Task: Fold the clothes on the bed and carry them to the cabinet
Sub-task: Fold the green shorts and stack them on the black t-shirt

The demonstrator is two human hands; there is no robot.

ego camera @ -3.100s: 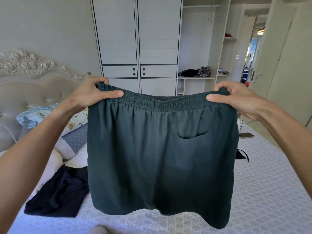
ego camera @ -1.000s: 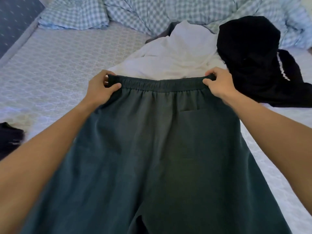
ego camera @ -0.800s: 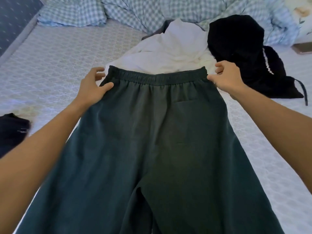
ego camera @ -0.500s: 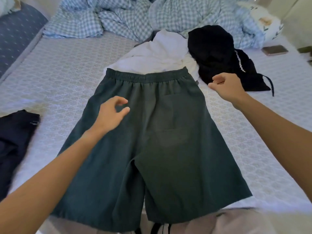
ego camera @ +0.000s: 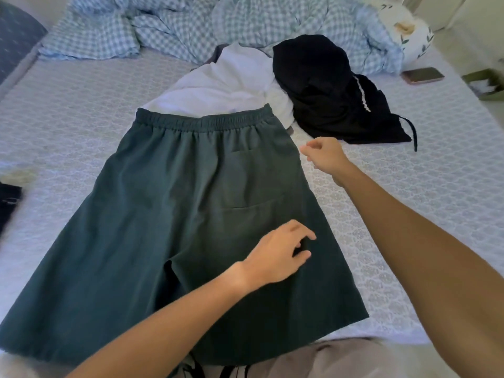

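Observation:
Dark green shorts [ego camera: 169,214] lie spread flat on the bed [ego camera: 68,118], waistband away from me, back pocket up. My left hand [ego camera: 278,253] hovers over the right leg of the shorts, fingers loosely curled, holding nothing. My right hand [ego camera: 326,156] is at the shorts' right edge just below the waistband, fingers loosely curled and empty. Past the waistband lies a crumpled white garment [ego camera: 226,85], and to its right a black garment [ego camera: 327,88] in a heap.
A blue checked duvet [ego camera: 218,20] is bunched along the far side. A phone [ego camera: 422,75] lies at the right, near a floral pillow [ego camera: 409,34]. Another dark garment [ego camera: 8,203] shows at the left edge.
I lowered the held-up shorts onto the bed and let go of the waistband with both hands. My left hand moved down and right across the shorts; my right hand drew back slightly.

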